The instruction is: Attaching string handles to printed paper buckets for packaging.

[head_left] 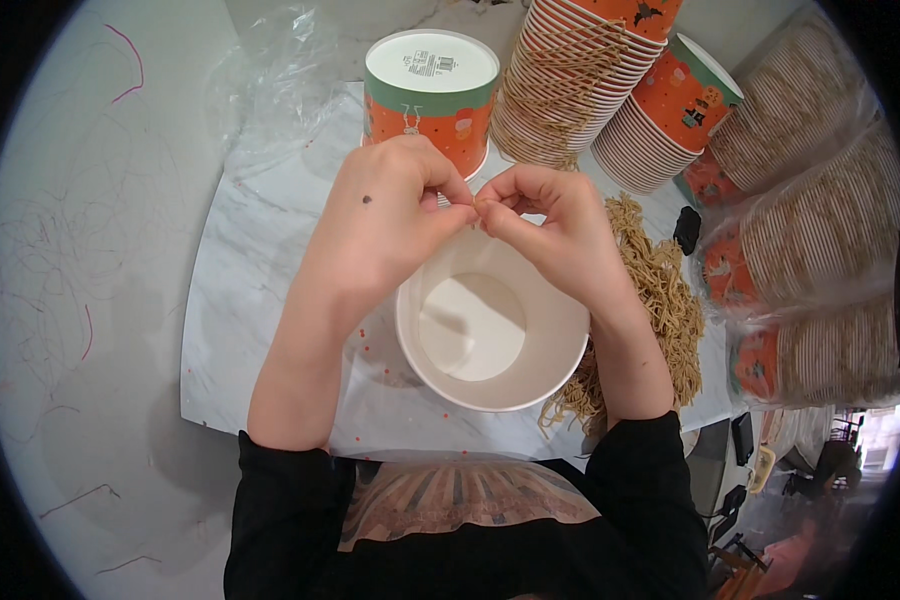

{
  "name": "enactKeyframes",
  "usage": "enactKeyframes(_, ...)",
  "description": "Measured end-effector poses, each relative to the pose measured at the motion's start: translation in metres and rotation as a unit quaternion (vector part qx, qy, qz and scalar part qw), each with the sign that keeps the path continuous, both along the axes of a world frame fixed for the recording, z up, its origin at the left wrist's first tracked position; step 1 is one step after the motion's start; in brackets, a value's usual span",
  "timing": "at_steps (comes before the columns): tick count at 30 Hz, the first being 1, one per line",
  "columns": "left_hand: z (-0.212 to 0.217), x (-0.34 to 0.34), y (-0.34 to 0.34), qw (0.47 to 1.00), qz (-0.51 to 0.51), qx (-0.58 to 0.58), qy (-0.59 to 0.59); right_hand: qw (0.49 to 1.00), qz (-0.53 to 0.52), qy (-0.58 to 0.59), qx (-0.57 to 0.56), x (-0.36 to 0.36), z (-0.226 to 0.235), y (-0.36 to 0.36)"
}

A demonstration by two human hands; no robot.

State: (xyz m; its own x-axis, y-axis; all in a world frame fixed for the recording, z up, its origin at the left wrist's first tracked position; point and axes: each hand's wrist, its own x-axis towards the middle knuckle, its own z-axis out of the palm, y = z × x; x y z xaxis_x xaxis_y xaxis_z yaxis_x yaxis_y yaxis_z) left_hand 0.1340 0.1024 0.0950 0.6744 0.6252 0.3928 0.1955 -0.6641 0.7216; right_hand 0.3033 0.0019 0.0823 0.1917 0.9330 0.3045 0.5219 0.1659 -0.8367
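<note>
Above the far rim of a white paper bucket [560, 345], my left hand [390, 205] and my right hand [560, 225] meet fingertip to fingertip. Both are closed in a pinch at the same spot; what is between the fingers is too small to make out. The bucket stands upright, mouth up, with nothing seen inside it. A heap of tan cords [660, 290] lies to its right, partly under my right forearm. Behind my left hand, an orange and green bucket [432, 62] sits upside down.
At the back rises a tall stack of nested buckets [570, 85] with tan cords hanging over it. Beside it leans a shorter stack [660, 130]. Plastic-wrapped stacks [820, 230] line the right side. A clear plastic bag [285, 75] lies back left; orange specks dot the marbled tabletop [240, 300].
</note>
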Motion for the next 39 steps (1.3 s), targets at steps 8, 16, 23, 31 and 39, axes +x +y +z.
enactKeyframes(8, 0.008, -0.004, 0.000, 0.996, -0.010, -0.093, 0.008, 0.999, 0.030, 0.017, -0.021, 0.000, 0.001, 0.000)
enactKeyframes(16, 0.006, -0.007, 0.019, 0.971, -0.071, -0.229, 0.003, 0.996, 0.030, -0.079, -0.026, -0.003, 0.002, 0.000)
enactKeyframes(23, 0.000, -0.012, 0.034, 0.969, -0.080, -0.234, 0.000, 0.999, 0.039, -0.032, -0.008, 0.003, -0.003, 0.004)
enactKeyframes(31, -0.001, -0.013, 0.037, 0.968, -0.081, -0.234, 0.028, 0.998, 0.041, 0.010, -0.035, 0.007, -0.005, 0.006)
enactKeyframes(39, -0.002, -0.008, 0.034, 0.968, -0.073, -0.241, 0.018, 0.994, 0.068, 0.024, -0.080, 0.011, -0.002, 0.005)
